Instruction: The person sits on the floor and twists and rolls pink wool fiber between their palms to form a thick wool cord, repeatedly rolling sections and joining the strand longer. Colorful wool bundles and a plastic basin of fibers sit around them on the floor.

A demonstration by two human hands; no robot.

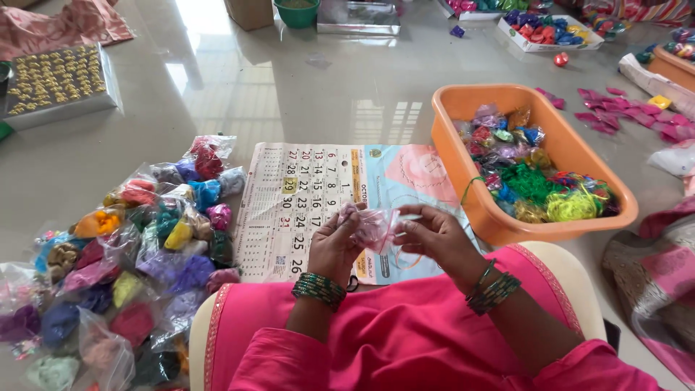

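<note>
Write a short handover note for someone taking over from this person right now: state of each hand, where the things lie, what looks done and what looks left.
Left hand and right hand: both pinch one small clear packet with pink filling, held above the calendar sheet on the floor.
Left of the sheet: a heap of filled packets in many colours.
Right: an orange tub holding loose coloured thread bundles and wrapped pieces.
Looks done: the packets in the heap seem filled.
Looks left: the packet in hand, and likely the tub's contents; whether that packet is sealed cannot be told.
</note>
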